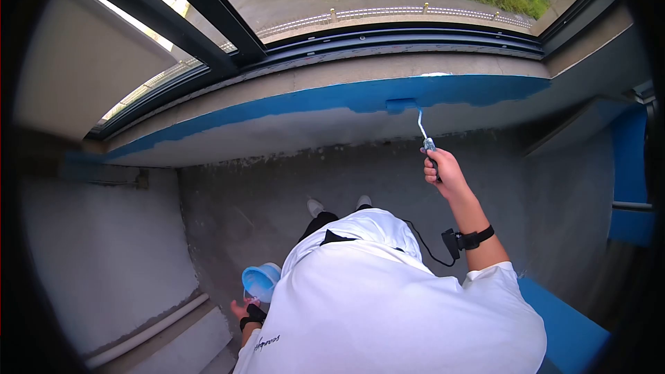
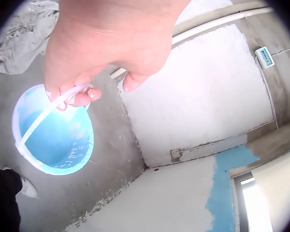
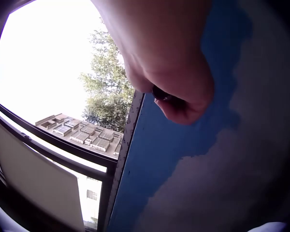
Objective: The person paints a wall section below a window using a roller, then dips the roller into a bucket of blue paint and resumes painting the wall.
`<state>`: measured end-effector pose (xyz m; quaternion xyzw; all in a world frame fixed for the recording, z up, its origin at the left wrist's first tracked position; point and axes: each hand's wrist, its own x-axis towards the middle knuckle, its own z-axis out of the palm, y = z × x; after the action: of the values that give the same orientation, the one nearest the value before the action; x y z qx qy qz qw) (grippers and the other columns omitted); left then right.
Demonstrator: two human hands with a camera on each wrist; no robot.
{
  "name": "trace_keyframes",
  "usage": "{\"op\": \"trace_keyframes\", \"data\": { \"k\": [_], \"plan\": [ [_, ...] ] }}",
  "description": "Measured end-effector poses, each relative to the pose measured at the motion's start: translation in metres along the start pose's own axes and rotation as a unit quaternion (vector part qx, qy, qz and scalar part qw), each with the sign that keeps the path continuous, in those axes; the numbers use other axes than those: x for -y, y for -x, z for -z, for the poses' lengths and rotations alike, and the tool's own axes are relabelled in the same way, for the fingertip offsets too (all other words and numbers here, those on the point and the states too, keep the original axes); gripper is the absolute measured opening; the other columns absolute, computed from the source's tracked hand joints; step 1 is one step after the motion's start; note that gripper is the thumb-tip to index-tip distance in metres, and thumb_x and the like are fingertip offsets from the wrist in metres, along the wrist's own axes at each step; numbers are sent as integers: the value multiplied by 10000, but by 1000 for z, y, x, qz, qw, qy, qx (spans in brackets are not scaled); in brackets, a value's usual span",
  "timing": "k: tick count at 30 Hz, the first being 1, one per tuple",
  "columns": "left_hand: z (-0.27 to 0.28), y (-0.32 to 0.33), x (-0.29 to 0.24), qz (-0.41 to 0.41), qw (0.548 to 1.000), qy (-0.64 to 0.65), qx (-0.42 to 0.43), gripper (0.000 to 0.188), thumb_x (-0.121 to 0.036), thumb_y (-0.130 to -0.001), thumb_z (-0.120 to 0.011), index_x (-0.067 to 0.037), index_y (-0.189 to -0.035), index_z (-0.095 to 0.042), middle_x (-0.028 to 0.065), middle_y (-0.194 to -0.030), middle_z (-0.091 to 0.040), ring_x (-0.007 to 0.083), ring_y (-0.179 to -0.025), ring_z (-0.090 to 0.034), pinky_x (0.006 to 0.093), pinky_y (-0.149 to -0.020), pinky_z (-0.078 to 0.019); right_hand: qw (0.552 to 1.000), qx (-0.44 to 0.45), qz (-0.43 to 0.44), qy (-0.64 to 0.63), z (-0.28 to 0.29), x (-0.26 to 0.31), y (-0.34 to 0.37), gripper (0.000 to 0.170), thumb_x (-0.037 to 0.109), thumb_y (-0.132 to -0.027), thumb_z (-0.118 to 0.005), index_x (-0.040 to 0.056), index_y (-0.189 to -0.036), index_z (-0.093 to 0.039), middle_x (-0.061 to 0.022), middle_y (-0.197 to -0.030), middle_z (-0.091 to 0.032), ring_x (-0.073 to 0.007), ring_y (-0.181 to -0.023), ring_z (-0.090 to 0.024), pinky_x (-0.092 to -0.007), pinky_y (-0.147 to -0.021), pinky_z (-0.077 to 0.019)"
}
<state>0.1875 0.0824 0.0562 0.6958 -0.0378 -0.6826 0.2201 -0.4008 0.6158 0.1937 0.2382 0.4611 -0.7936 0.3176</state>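
Observation:
My right hand (image 1: pixel 447 172) grips the dark handle of a paint roller (image 1: pixel 425 131). Its blue-coated sleeve lies against the low wall under the window, at the lower edge of a band of wet-looking blue paint (image 1: pixel 298 99). In the right wrist view, fingers curl round the dark handle end, and the roller's sleeve is hidden. At my left side hangs a small plastic bucket (image 1: pixel 261 282), blue-stained inside. The left wrist view shows my left hand (image 2: pixel 106 48) with fingers hooked round the white bail handle (image 2: pixel 38 121) of that bucket; the thumb stands apart.
A dark-framed window (image 1: pixel 360 39) runs above the painted wall. Bare grey floor (image 1: pixel 235 215) lies below, with my shoes on it. Along the left wall runs a white pipe (image 1: pixel 149 330). A blue panel (image 1: pixel 561 322) stands at lower right, and crumpled pale sheeting (image 2: pixel 24 38) lies near the bucket.

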Motion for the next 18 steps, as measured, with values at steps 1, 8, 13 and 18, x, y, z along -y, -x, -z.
{"op": "trace_keyframes", "data": {
  "k": [1,8,13,18],
  "plan": [
    [-7,-1,3,-19,1000,10,5,483,-566,-692,-514,-97,-664,-400,72,-669,-450,261,-659,-445,440,-727,-394,1000,-9,-10,3,-3,-6,-13,107,144,-935,-467,50,-971,-501,10,-653,-432,-52,-510,-384,-199,-431,-305],
    [-27,18,12,-49,998,-34,5,479,-548,-685,-539,-82,-671,-429,66,-642,-461,253,-648,-469,449,-728,-398,996,25,-83,7,-15,-54,-92,100,142,-921,-483,52,-878,-480,13,-670,-437,-54,-509,-386,-190,-426,-313],
    [-10,9,-2,-66,997,-49,-11,469,-544,-671,-547,-91,-672,-429,60,-623,-461,245,-635,-473,448,-684,-405,995,14,-100,28,-18,-61,-100,108,146,-914,-492,52,-862,-479,13,-670,-439,-54,-511,-387,-186,-428,-313],
    [-10,10,-7,-5,999,-27,-29,463,-546,-662,-552,-103,-678,-417,51,-605,-449,227,-619,-467,438,-651,-404,994,18,-101,42,-28,-40,-60,148,162,-918,-490,41,-995,-525,13,-672,-435,-57,-524,-385,-191,-452,-319]
  ]
}}
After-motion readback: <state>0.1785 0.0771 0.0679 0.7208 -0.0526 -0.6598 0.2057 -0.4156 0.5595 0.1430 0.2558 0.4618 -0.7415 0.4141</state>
